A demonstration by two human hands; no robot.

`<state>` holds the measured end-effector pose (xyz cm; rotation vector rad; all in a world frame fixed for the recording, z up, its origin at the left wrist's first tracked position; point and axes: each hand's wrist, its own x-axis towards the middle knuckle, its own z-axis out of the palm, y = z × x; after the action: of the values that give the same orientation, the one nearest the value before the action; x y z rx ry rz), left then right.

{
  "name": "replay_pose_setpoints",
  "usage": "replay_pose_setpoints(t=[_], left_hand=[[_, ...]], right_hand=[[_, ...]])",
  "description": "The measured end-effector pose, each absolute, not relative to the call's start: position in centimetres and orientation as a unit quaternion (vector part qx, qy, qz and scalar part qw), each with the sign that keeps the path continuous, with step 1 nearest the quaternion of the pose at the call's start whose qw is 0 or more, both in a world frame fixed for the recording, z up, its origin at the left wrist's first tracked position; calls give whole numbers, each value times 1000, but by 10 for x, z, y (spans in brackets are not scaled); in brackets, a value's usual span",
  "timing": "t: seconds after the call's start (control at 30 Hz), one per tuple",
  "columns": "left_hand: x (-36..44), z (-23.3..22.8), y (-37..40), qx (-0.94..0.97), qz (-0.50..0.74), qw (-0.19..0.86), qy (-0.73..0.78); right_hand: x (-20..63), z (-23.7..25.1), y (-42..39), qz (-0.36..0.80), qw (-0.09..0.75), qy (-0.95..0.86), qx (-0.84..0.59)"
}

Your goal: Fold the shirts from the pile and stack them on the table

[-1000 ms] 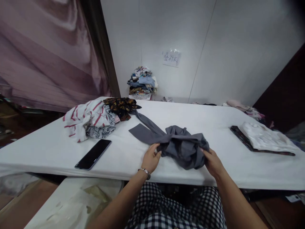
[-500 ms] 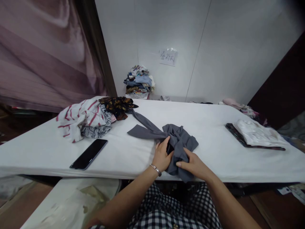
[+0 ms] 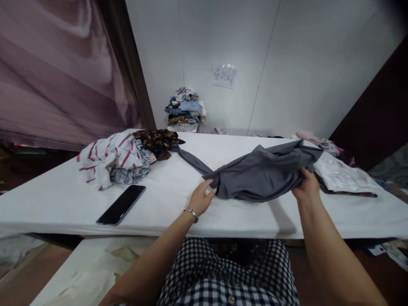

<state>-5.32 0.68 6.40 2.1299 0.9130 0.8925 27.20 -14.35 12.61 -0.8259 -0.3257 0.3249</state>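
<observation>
Between left hand (touching; pinch unclear) and right hand (pinching): gray garment; hard rightward pull could slip left end free.

Just behind the left grip, a slim silver-toned bracelet circles the wrist, with shiny pale segments across its top and a darker, rounded piece at the end nearer the right grip; finer details are too small to make out. The left forearm and the right forearm are bare, narrow by the grips and broader farther back. Below and between the two grips shows a black-and-white checked garment, its squares small on the side nearer the grips and larger farther back. Soft creases cross its middle. Farthest from the grips sits a round, brownish button.
</observation>
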Motion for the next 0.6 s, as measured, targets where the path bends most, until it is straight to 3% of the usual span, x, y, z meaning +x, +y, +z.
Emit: replay_pose_setpoints(t=[0.2, 0.47, 0.6], left_hand=[[-43, 65, 13, 845, 278, 289, 354], [-1, 65, 9, 865, 202, 251, 383], [11, 66, 13, 845, 299, 291, 334]], right_hand=[[272, 73, -167, 216, 848, -134, -465], [262, 70, -183, 203, 835, -157, -487], [258, 84, -183, 220, 827, -188, -483]])
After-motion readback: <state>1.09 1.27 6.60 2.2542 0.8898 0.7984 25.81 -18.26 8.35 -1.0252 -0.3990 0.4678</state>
